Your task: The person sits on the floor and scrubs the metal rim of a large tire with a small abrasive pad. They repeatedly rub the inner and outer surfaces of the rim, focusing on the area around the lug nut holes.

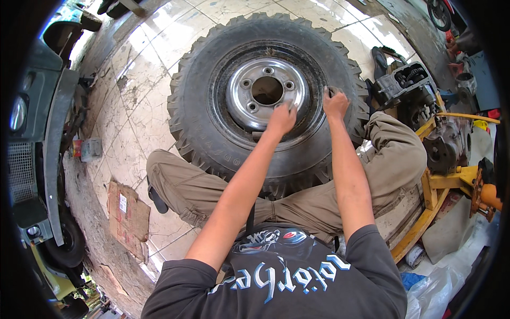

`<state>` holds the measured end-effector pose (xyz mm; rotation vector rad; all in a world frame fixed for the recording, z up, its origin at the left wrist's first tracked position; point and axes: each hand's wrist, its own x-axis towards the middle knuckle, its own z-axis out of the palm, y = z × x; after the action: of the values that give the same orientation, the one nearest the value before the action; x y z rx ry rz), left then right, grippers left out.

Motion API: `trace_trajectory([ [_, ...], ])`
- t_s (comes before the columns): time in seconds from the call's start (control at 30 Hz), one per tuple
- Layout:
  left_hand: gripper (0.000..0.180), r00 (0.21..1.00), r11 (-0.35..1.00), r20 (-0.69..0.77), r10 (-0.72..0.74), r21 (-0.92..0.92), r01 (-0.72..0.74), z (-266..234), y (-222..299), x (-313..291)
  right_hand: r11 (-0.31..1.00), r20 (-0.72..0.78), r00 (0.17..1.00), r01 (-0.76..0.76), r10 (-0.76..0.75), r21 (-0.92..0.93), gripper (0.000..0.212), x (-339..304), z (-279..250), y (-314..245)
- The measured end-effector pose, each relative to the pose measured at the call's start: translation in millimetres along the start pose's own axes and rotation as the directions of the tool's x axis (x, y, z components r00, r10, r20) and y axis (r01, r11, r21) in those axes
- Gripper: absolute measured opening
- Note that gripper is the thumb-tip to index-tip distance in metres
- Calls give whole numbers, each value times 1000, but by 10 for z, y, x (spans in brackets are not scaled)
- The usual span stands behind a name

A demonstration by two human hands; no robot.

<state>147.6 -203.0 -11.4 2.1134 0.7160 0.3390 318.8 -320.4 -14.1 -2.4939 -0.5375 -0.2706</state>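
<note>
A large black knobbly tyre (199, 101) lies flat in front of me, partly between my bent legs. Set in it is a steel wheel rim (239, 80), its raised centre bare and shiny, with a round hole and several bolt holes. My left hand (283, 118) is closed over the near right part of the shiny centre; what its fingers hold, if anything, is hidden. Over the tyre's right inner sidewall, by the rim edge, my right hand (336, 103) is closed, with something small and dark showing at its fingertips.
Right of the tyre stand an opened metal gear housing (409, 82) and a yellow steel stand (446, 183). A flattened cardboard piece (128, 212) and a small clear container (91, 150) lie on the tiled floor at left. A parked vehicle (37, 143) lines the far left.
</note>
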Motion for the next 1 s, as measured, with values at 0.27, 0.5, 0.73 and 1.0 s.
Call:
trace_trajectory([
  [0.27,39,983,997,-184,24,-66,-37,-111,10,-1,1000,26,1000,-17,17,-12,24,1,-9,38],
  [0.5,34,958,905,-26,287,335,-262,-84,-154,-119,1000,29,1000,4,-3,-20,25,-16,-44,-22],
  [0.73,31,969,876,36,246,419,-238,-252,-274,-293,998,42,999,10,-7,-60,25,-20,-10,25],
  [1.0,36,936,860,8,352,393,-326,-201,-404,-393,998,50,997,48,-50,45,24,-55,35,-64],
])
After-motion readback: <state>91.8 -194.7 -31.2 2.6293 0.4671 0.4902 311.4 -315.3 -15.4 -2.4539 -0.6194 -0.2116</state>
